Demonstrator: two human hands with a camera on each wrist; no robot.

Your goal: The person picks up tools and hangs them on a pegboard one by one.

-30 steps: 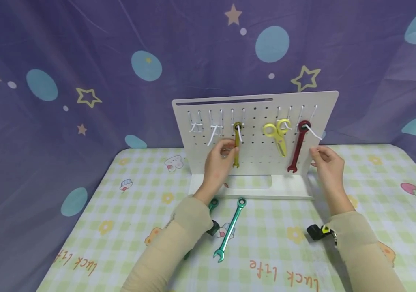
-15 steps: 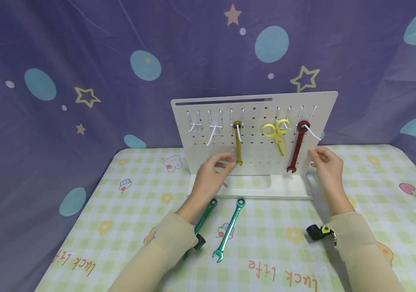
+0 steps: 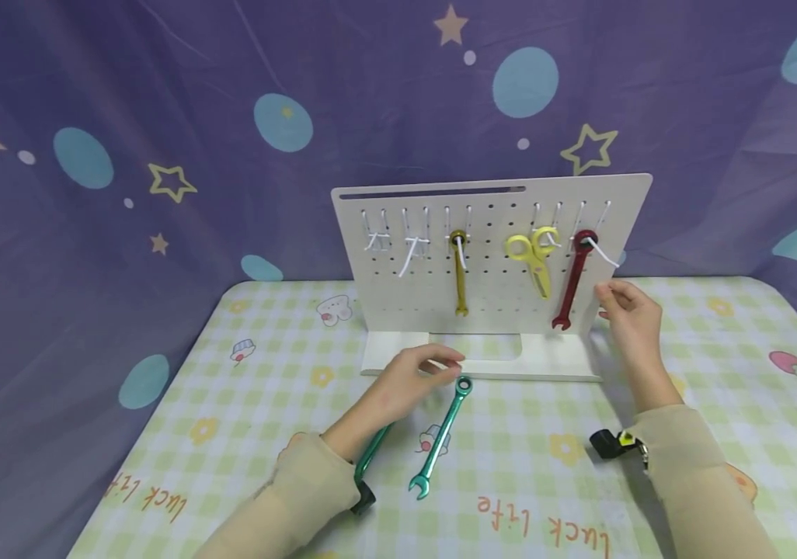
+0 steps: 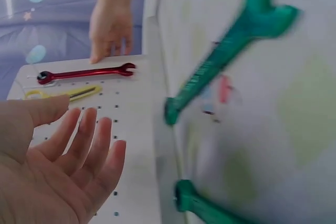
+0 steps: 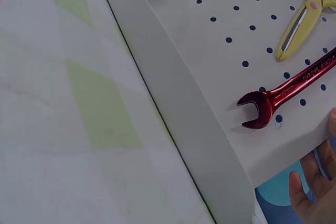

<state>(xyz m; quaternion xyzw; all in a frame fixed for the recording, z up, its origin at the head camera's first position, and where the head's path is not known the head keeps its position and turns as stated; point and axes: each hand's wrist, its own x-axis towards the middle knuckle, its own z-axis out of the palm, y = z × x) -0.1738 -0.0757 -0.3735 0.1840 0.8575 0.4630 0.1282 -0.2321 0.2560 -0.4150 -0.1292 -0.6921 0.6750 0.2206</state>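
Note:
My left hand [image 3: 405, 384] is over the table at the pegboard's front base, fingers loosely bent and holding nothing. Just under its fingertips lies a green wrench [image 3: 443, 439], ring end towards the board. A second green wrench [image 3: 374, 452] is partly hidden beneath the left hand and sleeve. At the right edge of the white pegboard [image 3: 398, 299], my right hand [image 3: 635, 322] pinches the panel, thumb in front and fingers behind in the right wrist view. Hanging on hooks are a gold wrench [image 3: 461, 283], yellow scissors [image 3: 538, 268] and a red wrench [image 3: 572, 287].
Two white hooks [image 3: 412, 256] at the board's left carry nothing. A checked cloth [image 3: 287, 435] covers the table, and a purple patterned curtain [image 3: 384, 93] hangs behind. Black wrist cameras hang beneath both sleeves.
My left hand has let go of the gold wrench, which hangs straight on its hook, and has come down towards the green wrenches. My right hand has stayed at the board's edge.

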